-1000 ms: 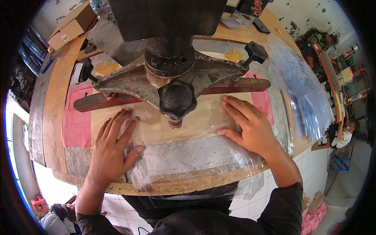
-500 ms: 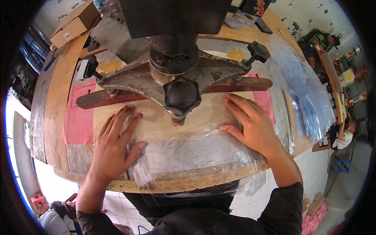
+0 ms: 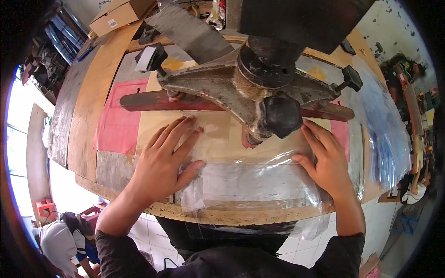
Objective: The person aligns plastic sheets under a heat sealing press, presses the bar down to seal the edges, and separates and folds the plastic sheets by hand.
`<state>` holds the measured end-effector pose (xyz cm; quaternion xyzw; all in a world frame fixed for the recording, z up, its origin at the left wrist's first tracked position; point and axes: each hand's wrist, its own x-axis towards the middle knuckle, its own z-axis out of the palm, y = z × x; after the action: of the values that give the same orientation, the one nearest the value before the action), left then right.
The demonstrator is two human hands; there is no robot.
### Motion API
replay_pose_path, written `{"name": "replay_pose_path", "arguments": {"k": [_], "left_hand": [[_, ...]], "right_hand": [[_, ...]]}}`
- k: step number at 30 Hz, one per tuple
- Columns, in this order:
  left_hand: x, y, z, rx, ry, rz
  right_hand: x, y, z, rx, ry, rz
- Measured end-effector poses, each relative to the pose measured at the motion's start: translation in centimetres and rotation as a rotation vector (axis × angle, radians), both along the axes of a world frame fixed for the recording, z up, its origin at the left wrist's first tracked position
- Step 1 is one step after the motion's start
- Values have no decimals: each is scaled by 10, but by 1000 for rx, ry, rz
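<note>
My left hand (image 3: 164,155) lies with spread fingers on the left part of a clear plastic sheet (image 3: 245,178). On the sheet's right part rests my right hand (image 3: 327,160), its fingers also apart. Under the plastic is a tan sheet (image 3: 215,139), with pink material (image 3: 118,118) at its left and right ends. A long dark red bar (image 3: 194,103) crosses above the tan sheet, just beyond my fingertips. It hangs from a metal press arm (image 3: 208,78) with black knobs (image 3: 280,115). The plastic hangs over the table's front edge.
Stacked clear plastic (image 3: 387,125) lies at the right of the wooden table (image 3: 85,125). A cardboard box (image 3: 118,17) and a grey plate (image 3: 190,32) are at the back left. One person (image 3: 60,241) bends at lower left; others are at far right.
The camera view has turned left, so the press and table appear further right. A person has come into view at lower left. Both hands stay on the plastic.
</note>
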<state>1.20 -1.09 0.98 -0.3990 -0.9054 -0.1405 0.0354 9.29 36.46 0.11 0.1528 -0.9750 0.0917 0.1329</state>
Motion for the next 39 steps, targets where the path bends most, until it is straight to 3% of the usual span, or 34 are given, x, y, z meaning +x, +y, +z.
{"name": "replay_pose_path", "arguments": {"k": [22,39], "left_hand": [[-3,-3,7,30,-125,37],[-8,-24,6,125,-167,-74]], "right_hand": [[2,-7,2,-35,-36,-43],[1,-7,2,-80,-27,-40]]}}
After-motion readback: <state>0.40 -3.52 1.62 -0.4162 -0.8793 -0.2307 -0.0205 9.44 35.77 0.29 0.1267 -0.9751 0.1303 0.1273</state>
